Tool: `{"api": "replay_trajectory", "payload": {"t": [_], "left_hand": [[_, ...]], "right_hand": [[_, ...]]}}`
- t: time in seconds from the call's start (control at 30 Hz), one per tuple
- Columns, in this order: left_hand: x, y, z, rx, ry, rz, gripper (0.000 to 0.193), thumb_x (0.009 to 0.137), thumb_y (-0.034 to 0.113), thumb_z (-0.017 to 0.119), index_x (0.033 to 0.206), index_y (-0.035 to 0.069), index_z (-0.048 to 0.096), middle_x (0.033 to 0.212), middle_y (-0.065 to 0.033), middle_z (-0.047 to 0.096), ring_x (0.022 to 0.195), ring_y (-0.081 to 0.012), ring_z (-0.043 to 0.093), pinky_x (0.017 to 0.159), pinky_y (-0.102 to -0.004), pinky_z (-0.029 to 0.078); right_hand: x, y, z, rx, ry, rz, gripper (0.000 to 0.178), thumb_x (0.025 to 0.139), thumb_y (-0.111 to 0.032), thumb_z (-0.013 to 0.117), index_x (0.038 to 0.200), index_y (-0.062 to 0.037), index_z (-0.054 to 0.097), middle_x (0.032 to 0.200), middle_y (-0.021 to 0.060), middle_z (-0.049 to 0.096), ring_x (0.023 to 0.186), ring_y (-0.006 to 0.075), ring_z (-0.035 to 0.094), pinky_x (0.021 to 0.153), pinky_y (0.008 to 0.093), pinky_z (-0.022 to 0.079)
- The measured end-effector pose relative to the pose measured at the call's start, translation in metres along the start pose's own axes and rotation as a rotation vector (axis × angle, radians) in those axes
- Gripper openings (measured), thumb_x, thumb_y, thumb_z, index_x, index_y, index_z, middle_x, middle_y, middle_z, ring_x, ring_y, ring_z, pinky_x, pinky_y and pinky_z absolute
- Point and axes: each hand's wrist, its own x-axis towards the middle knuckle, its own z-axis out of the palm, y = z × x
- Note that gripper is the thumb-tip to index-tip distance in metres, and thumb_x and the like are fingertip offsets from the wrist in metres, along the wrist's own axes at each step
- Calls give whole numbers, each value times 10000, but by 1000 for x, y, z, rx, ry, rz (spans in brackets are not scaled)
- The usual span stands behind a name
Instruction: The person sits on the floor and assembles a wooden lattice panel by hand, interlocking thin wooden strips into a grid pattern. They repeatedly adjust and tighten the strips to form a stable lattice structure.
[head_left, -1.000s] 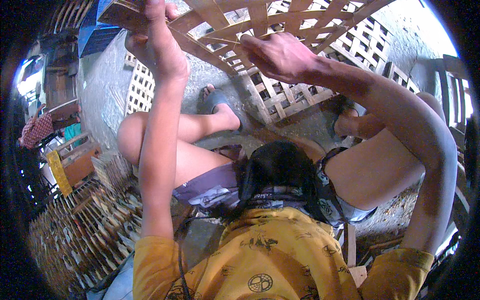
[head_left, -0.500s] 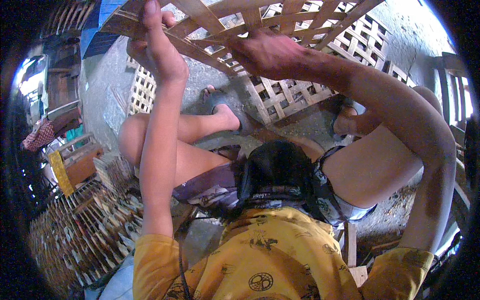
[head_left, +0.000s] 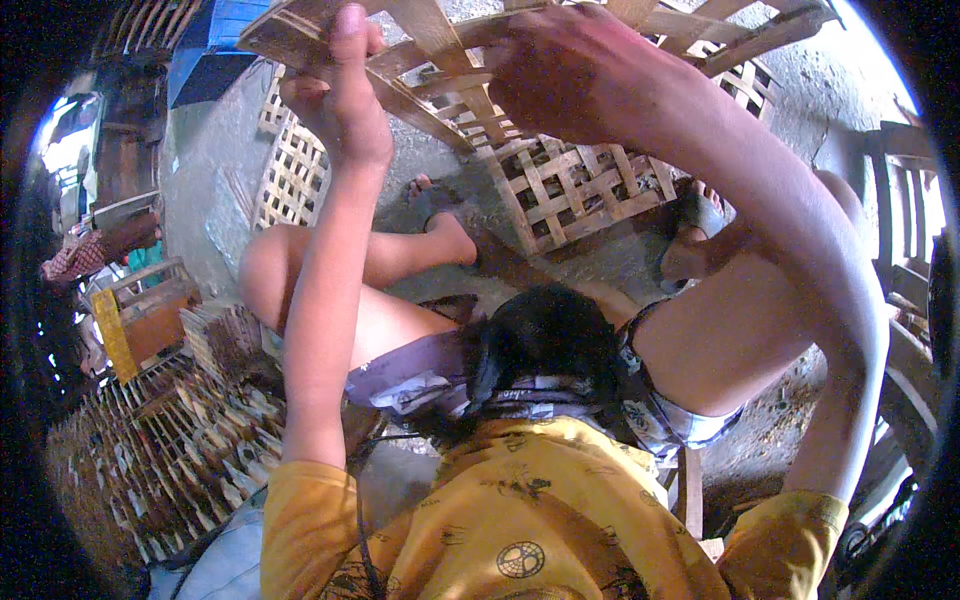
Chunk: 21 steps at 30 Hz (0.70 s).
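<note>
Compared with half a second ago, the right hand (head_left: 590,75) sits higher in view, and the held slatted lattice (head_left: 440,35) reaches farther right. The lattice hangs above the floor at the top edge, partly cut off. One left hand (head_left: 350,115) grips its left end, thumb up; the right hand is against it, fingers hidden, so its grip cannot be told. At least two more woven panels show: one ahead (head_left: 518,205), one at left (head_left: 290,170). The right forearm hides part of the panel ahead. Many wooden strips (head_left: 180,460) lie lower left.
</note>
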Motion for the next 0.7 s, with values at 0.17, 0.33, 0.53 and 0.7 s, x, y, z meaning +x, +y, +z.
{"api": "replay_trajectory", "payload": {"t": [0.17, 0.33, 0.53, 0.7], "left_hand": [[9, -1, -26, 192, -288, -111, 282, 944, 259, 740, 1085, 15, 727, 977, -63, 736, 969, -153, 673, 954, -314, 486], [9, -1, -29, 307, -559, -236, 365, 975, 405, 711, 997, 41, 720, 871, -23, 708, 835, -129, 667, 837, -303, 517], [5, -3, -20, 367, -576, -206, 310, 912, 381, 818, 922, 72, 791, 731, 13, 710, 701, -58, 652, 666, -255, 529], [-1, 7, -5, 385, -426, 28, 308, 892, 354, 836, 858, 58, 763, 660, -3, 694, 575, -92, 647, 550, -276, 509]], "right_hand": [[-11, -2, 9, 91, 61, 295, 246, 1024, -268, 565, 1115, -77, 691, 969, 167, 727, 909, 369, 727, 790, 505, 593], [-23, 4, 6, 129, -119, 341, 289, 1070, -299, 531, 1153, -74, 691, 952, 183, 730, 870, 405, 720, 767, 537, 583], [-42, 7, 7, 170, 2, 392, 339, 1070, -342, 531, 1138, -57, 702, 848, 186, 726, 813, 401, 718, 751, 506, 582], [-46, 3, -15, 260, -6, 538, 242, 1023, -289, 565, 1035, -64, 653, 793, 234, 696, 771, 460, 693, 699, 560, 560]]}}
